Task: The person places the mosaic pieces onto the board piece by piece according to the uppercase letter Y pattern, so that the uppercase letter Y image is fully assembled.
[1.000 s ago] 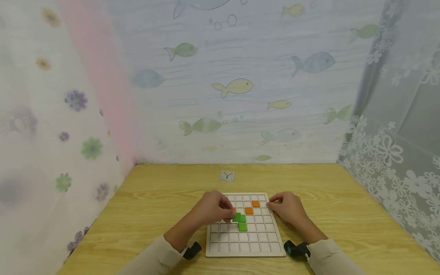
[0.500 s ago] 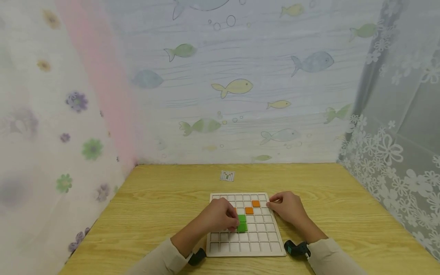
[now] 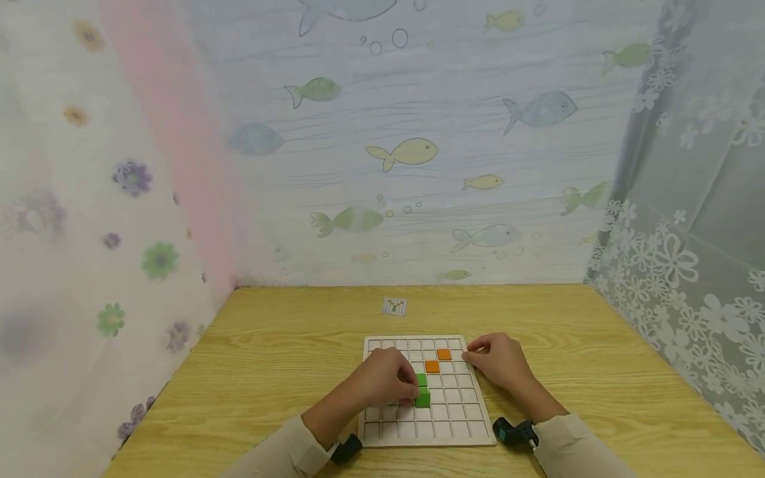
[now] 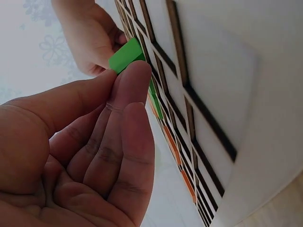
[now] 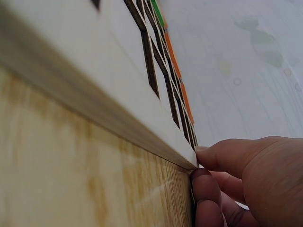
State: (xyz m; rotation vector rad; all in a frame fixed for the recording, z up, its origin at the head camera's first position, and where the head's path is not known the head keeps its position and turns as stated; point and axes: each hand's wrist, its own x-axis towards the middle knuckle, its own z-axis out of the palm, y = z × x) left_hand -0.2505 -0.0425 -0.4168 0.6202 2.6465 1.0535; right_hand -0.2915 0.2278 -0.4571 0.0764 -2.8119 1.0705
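the left hand [image 3: 387,380] lies over the left half of the white square wooden grid board [image 3: 454,425], forearm coming in from the lower left in a pale beige sleeve [image 3: 281,451], wrist low and knuckles up. its thumb and fingertips [image 4: 135,78] are curled in and pinch a small flat bright green square tile [image 4: 125,54] by its edge, lifted and tilted just above the board's cells; in the head view that tile [image 3: 423,398] sits at the hand's fingertips, near the middle of the board, right in front of a second green tile [image 3: 422,380] lying flat in its cell. the grip is narrow, closed on the tile.

the right hand [image 3: 499,362] rests at the board's far right edge, forearm coming from the lower right, fingers bent. in the right wrist view the fingertips [image 5: 204,182] press against the board's thin side rim where it meets the table, thumb above, so the hand grips the board's edge.

the board is a flat pale panel cut into a grid of square recesses by thin dark-edged ribs, smooth and matte. two flat orange square tiles [image 3: 438,360] lie in cells toward the far side, set diagonally corner to corner. the yellow wood-grain table [image 3: 269,352] carries the board, and a small square card printed with a grid pattern [image 3: 394,306] lies well beyond the board. a black wrist-worn device [image 3: 346,448] shows by the left sleeve and a black and teal one [image 3: 514,433] by the right. fish-printed cloth hangs behind, flowered cloth at the left, white lace at the right.
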